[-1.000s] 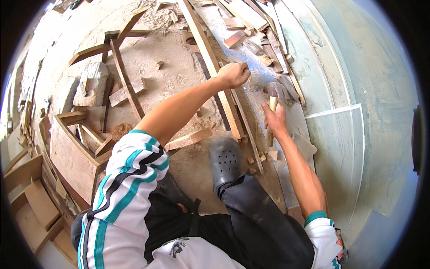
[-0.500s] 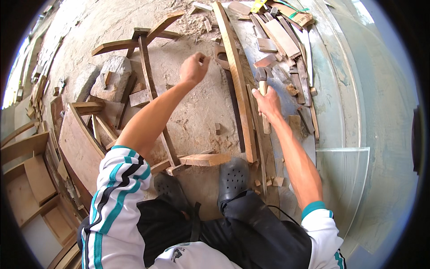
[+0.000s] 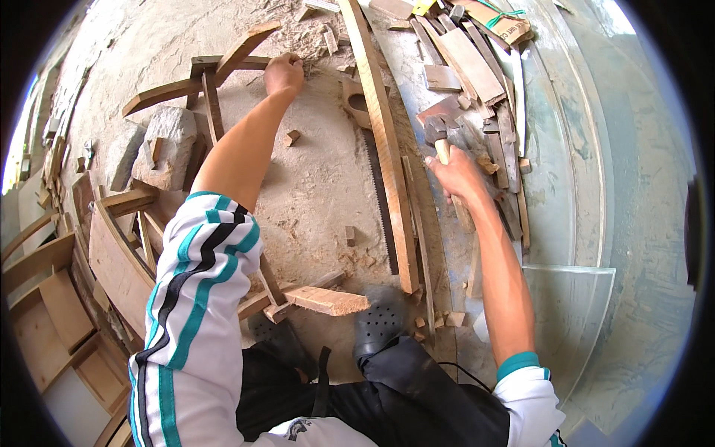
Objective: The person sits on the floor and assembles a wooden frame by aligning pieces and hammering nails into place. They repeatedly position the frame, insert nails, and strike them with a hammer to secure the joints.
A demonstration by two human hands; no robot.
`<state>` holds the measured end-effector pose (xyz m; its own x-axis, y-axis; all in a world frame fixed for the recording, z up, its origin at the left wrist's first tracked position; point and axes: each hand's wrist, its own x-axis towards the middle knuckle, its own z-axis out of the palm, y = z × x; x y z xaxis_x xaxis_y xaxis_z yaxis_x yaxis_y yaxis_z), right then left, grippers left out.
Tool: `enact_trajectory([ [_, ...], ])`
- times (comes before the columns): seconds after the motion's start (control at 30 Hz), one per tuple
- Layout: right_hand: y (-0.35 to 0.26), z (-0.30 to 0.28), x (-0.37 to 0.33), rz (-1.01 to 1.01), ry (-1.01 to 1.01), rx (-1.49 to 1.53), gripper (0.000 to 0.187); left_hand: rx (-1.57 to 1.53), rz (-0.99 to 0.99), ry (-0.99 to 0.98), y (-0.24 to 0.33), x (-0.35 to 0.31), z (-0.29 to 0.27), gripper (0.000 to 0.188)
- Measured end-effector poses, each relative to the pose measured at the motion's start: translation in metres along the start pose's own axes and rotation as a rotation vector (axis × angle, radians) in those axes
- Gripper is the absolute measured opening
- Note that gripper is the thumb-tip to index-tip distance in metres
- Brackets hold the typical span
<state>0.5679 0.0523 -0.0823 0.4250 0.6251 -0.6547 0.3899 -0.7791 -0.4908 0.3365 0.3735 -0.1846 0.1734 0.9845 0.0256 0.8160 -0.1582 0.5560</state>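
Observation:
A wooden frame [image 3: 213,112] lies on the ground to the left, its long rail running from far to near with crosspieces at both ends. My left hand [image 3: 285,73] is closed at the right end of the far crosspiece [image 3: 246,63], its fingertips partly hidden. In my right hand [image 3: 460,176] is a hammer [image 3: 442,149] with a pale wooden handle and a dark metal head, held above the scrap pile. A sawn, light-coloured block end [image 3: 328,299] of the frame points toward my right shoe.
A handsaw [image 3: 380,201] lies along a long timber [image 3: 380,127] right of centre. Wood offcuts [image 3: 473,67] are heaped at the far right, near a glass sheet [image 3: 570,313]. Stone blocks [image 3: 167,149] and another wooden frame [image 3: 123,246] sit at the left.
My left hand has gone farther away and left, from above bare ground to the far crosspiece. The hammer stays in my right hand. The whole view has shifted slightly.

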Motion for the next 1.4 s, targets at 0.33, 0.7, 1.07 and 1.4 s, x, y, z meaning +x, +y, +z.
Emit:
enact_trajectory([
  [0.33, 0.011, 0.005, 0.001, -0.021, 0.030, 0.045, 0.039, 0.124, 0.076, -0.137, -0.008, -0.002, -0.013, 0.033],
  [0.7, 0.021, 0.009, 0.004, -0.084, 0.027, 0.121, 0.035, -0.813, -0.269, -0.696, 0.008, -0.073, -0.069, 0.026],
  [1.07, 0.016, 0.021, -0.006, -0.111, 0.096, 0.254, 0.036, -0.873, -0.390, -1.001, 0.010, -0.185, -0.109, 0.025],
  [1.4, 0.024, 0.050, -0.031, -0.100, 0.149, 0.253, 0.040, -0.035, 0.304, -0.483, -0.021, -0.245, -0.047, 0.030],
])
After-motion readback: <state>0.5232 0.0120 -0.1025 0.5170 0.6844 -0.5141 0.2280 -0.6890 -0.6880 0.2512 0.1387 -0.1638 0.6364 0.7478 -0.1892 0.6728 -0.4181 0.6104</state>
